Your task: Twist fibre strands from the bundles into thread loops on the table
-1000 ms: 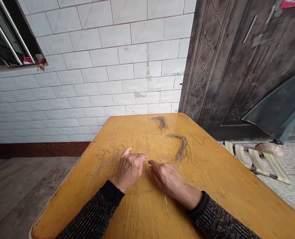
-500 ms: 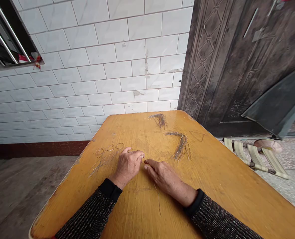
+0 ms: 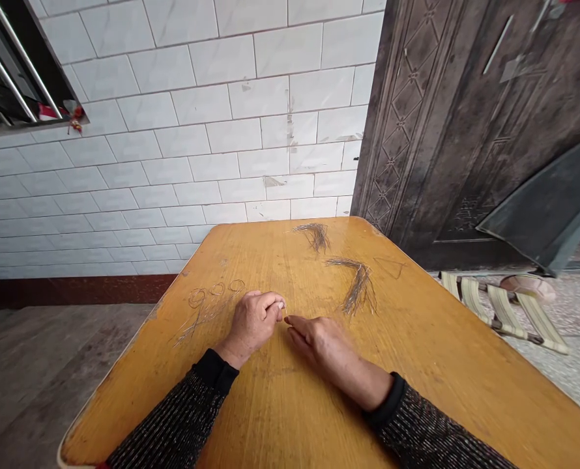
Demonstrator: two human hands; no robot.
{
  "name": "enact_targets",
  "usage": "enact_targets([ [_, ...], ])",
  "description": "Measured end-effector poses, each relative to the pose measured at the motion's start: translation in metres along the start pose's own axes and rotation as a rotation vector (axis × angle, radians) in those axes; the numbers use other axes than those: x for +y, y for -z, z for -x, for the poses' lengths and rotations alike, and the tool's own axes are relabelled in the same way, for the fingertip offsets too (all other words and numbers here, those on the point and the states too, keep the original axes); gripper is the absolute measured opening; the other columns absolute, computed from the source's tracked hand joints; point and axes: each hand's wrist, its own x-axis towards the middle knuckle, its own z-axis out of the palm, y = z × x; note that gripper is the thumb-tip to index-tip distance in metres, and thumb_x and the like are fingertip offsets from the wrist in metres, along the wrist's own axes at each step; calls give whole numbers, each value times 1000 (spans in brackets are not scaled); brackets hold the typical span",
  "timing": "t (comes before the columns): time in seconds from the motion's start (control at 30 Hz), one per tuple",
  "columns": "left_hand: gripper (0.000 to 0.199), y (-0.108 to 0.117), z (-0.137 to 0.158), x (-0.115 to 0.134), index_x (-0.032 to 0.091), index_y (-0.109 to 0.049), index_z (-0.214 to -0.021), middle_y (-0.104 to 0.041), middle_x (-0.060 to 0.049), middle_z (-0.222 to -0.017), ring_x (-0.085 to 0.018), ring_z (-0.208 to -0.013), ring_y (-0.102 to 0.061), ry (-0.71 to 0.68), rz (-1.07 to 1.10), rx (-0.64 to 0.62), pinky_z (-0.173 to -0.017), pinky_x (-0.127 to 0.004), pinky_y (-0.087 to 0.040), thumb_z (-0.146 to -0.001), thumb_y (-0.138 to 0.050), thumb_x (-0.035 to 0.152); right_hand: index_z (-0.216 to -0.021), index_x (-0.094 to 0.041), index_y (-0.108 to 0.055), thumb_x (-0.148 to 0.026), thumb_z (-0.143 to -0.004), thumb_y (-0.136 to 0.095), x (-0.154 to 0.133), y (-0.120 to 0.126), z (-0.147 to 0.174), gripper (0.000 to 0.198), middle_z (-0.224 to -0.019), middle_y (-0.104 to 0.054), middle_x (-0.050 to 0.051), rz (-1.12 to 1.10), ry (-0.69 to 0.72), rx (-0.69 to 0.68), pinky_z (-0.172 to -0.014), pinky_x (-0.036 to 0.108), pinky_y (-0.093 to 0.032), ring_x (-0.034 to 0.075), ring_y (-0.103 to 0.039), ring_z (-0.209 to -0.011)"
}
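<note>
Over the middle of the wooden table (image 3: 270, 417), my left hand (image 3: 255, 322) is closed, its thumb and forefinger pinching a thin wire (image 3: 285, 312). My right hand (image 3: 326, 345) comes in from the other side with thumb and forefinger closed on the same wire, close to the left fingertips. Most of the wire is hidden by the fingers or too fine to make out. Left of my left hand lie several wires with round loops (image 3: 216, 289) at their far ends, their tails crossing one another.
A bent bundle of wires (image 3: 358, 286) lies right of my hands, with another bundle (image 3: 317, 236) near the far edge. A bent wire piece (image 3: 392, 266) is at the right. Beyond stand a tiled wall (image 3: 261, 137) and a dark door (image 3: 446, 130); a strapped folding seat (image 3: 505, 309) stands beside the table.
The left hand's outstretched fingers have curled in. My right hand has turned slightly, and the wire tail seen below it before no longer shows clearly.
</note>
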Motion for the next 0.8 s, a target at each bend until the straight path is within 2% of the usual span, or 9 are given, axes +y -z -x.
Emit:
enact_targets([
  [0.1, 23, -3, 1, 1, 17, -56, -57, -59, 3, -54, -11, -58, -52, 1, 17, -40, -61, -22, -37, -75, -45, 9, -84, -14, -61, -12, -81, -38, -4, -3, 1, 23, -58, -63, 9, 287, 6, -100, -43, 26, -20, 17, -56, -49],
  [0.23, 24, -4, 1, 2, 17, -57, -56, -58, 2, -54, -11, -56, -52, 29, 42, -59, -59, -22, -38, -76, -44, 10, -86, -13, -59, -12, -81, -38, -6, -7, 1, 22, -59, -64, 10, 274, -7, -93, -43, 26, -20, 18, -57, -50],
  [0.4, 22, 1, -2, -2, 16, -59, -63, -60, 1, -56, -10, -55, -54, 111, 110, -15, -57, -21, -41, -78, -42, 14, -79, -15, -58, -18, -83, -37, -5, -4, 0, 21, -58, -61, 3, -107, -18, -11, -49, 21, -31, 12, -53, -51],
  [0.53, 21, 4, -3, -5, 15, -58, -65, -59, 1, -56, -10, -51, -56, 219, 243, 24, -52, -20, -43, -78, -42, 18, -60, -16, -51, -17, -82, -36, -6, 2, 0, 27, -45, -51, -3, -409, -47, -95, -46, 18, -32, 7, -43, -41],
  [0.7, 20, 2, -5, -4, 14, -57, -64, -59, 0, -55, -10, -50, -56, 271, 379, 50, -52, -21, -44, -78, -44, 22, -66, -16, -49, -23, -81, -36, -7, -3, 0, 21, -42, -48, -7, -725, -239, -207, -34, 15, -27, 4, -34, -28],
  [0.8, 19, 3, -6, -2, 13, -56, -63, -58, -1, -56, -10, -51, -56, 340, 523, -1, -52, -21, -45, -76, -45, 20, -66, -16, -48, -27, -82, -36, -5, -8, -1, 23, -41, -48, -7, -824, -273, -236, -31, 15, -25, 4, -34, -26],
])
